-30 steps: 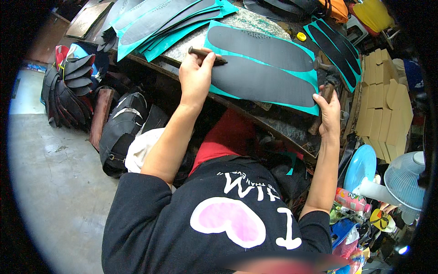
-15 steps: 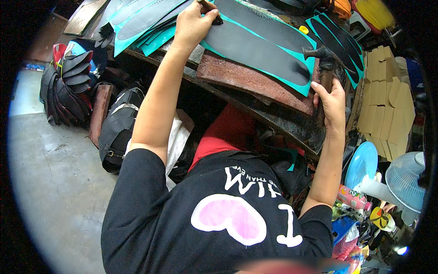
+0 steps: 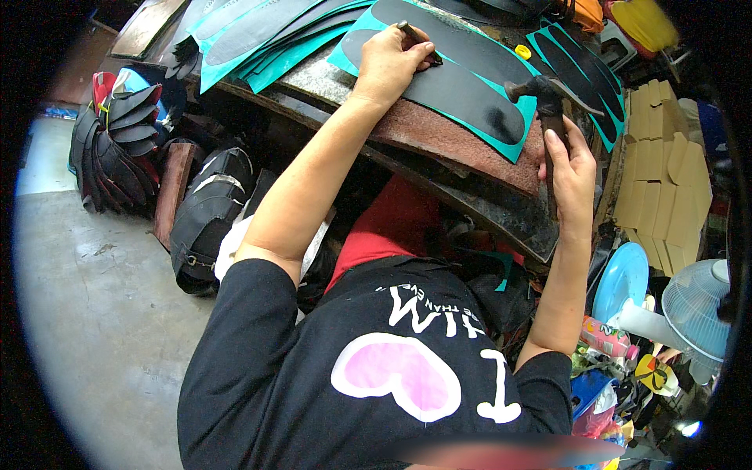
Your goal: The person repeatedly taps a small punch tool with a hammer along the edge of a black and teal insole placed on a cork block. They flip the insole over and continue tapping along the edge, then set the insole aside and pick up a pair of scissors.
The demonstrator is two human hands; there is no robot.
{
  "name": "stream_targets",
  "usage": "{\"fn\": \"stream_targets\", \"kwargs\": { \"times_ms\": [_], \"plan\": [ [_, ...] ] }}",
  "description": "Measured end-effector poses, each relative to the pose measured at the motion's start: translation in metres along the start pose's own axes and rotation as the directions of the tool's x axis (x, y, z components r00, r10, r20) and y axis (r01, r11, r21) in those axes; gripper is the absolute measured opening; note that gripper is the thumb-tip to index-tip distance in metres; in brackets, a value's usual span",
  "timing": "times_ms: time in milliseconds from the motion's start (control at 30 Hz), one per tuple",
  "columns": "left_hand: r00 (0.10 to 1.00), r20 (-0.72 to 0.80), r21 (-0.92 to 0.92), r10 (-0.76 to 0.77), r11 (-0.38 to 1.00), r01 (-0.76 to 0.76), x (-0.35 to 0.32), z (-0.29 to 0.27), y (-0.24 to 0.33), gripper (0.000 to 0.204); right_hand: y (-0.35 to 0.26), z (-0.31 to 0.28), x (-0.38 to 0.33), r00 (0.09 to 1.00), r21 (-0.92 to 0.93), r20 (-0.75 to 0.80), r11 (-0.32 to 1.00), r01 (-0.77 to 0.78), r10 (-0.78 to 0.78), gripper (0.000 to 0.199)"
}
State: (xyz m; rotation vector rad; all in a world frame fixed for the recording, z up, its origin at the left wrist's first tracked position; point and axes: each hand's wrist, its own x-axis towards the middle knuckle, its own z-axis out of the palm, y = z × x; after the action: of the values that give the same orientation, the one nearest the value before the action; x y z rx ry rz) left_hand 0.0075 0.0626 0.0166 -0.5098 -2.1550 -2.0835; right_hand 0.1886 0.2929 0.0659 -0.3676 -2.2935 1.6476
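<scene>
Left hand [image 3: 393, 66] in the head view is closed on a dark, slim punch [image 3: 406, 30], thumb and fingers pinching it at a slant; its lower end meets or just clears the sheet [image 3: 511, 150], and I cannot tell which. Right hand [image 3: 576, 168] is wrapped around the handle of a claw hammer [image 3: 554, 145], whose head tilts up beside the sheet's right end, apart from the punch.

The step looks to be placing the punch on the sheet, with the hammer kept ready. From this pose, a blow would call for the punch brought upright, its tip settled on the chosen spot, and the hammer head carried left above it.

The sheet is teal, with two long, black, sole-shaped panels side by side and a thin teal strip between them. It lies flat over a reddish-brown slab [image 3: 470, 149] along the near edge of the worktop [image 3: 513, 211], toward its right corner. A dark patch marks the right end of the nearer panel, perhaps a shadow. Farther left along the worktop fans a stack of similar teal-and-black sheets [image 3: 294, 47]; a yellow ring [image 3: 522, 52] sits beyond the sheet's far edge.
</scene>
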Motion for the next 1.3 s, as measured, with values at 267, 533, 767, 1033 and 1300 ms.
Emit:
{"fn": "stream_targets", "kwargs": {
  "times_ms": [267, 533, 767, 1033, 1300],
  "plan": [
    [1.0, 0.008, 0.141, 0.015, 0.99, -0.016, 0.004, 0.003, 0.008, 0.012, -0.038, 0.021, 0.014, 0.938, -0.216, -0.04, 0.919, 0.329, -0.345, 0.042],
    [0.841, 0.244, 0.643, 0.484, 0.568, -0.514, -0.008, 0.03, 0.016, 0.024, -0.069, 0.038, 0.015, 0.522, -0.54, -0.008, 0.443, 0.716, -0.853, 0.039],
    [0.996, -0.081, -0.074, 0.034, 0.996, -0.04, 0.002, 0.02, -0.001, 0.012, -0.005, 0.008, 0.012, 0.922, -0.471, -0.082, 0.83, 0.299, -0.378, 0.043],
    [0.874, 0.11, 0.455, 0.472, 0.758, -0.467, 0.001, 0.024, 0.005, 0.014, -0.069, 0.009, -0.006, 0.739, -0.289, -0.225, 0.768, 0.572, -0.635, 0.038],
    [0.961, -0.043, 0.286, 0.274, 0.925, -0.251, -0.004, 0.037, 0.007, 0.013, -0.024, 0.017, 0.009, 0.856, -0.626, 0.016, 0.662, 0.412, -0.517, 0.041]
  ]
}}
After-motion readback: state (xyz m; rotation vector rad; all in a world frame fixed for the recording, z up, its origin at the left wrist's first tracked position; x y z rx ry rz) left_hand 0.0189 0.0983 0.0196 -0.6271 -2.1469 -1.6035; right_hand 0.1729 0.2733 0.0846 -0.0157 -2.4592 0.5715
